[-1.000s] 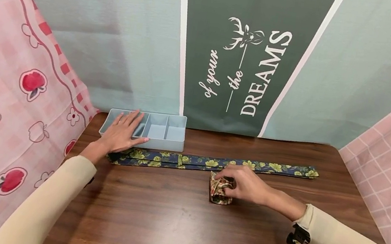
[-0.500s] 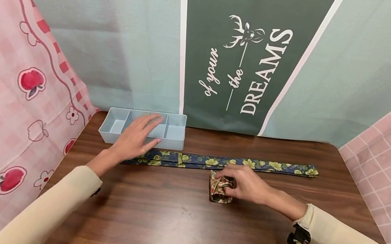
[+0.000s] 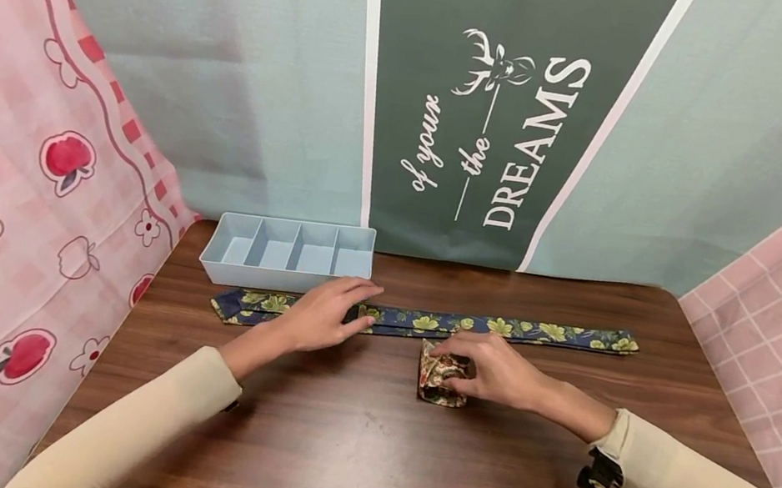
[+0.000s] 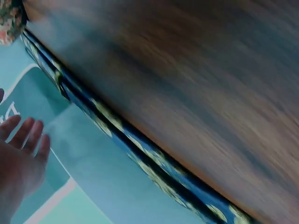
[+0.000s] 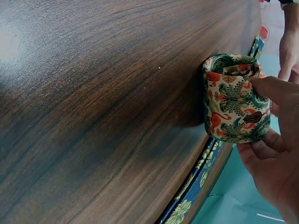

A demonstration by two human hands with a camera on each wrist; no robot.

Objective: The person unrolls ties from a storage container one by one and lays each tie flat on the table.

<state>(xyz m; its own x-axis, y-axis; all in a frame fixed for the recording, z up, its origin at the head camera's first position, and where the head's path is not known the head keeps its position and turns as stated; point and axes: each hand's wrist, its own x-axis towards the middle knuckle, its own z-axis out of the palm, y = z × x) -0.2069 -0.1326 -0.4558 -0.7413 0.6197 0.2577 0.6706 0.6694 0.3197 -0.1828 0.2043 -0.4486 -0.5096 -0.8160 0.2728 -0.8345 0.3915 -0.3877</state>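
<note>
A rolled-up necktie (image 3: 433, 381) with an orange, green and cream pattern stands on the table. My right hand (image 3: 504, 372) holds it, with the thumb at its upper edge and fingers lower down in the right wrist view, where the patterned roll (image 5: 236, 102) shows large. Behind it lies a long navy necktie (image 3: 425, 322) with yellow-green flowers, stretched left to right and doubled. My left hand (image 3: 326, 314) is over the middle-left part of this navy tie, fingers extended and holding nothing. Whether it touches the cloth I cannot tell.
A pale blue box (image 3: 283, 280) with several compartments stands at the back left, behind the navy tie's left end. The brown wooden table (image 3: 360, 450) reaches back to a hanging grey-green cloth (image 3: 270, 91). Pink cloths hang at both sides.
My left hand has moved from the box and the navy tie's left end rightward along the tie, uncovering the box. My right hand keeps its hold on the rolled necktie in the same place.
</note>
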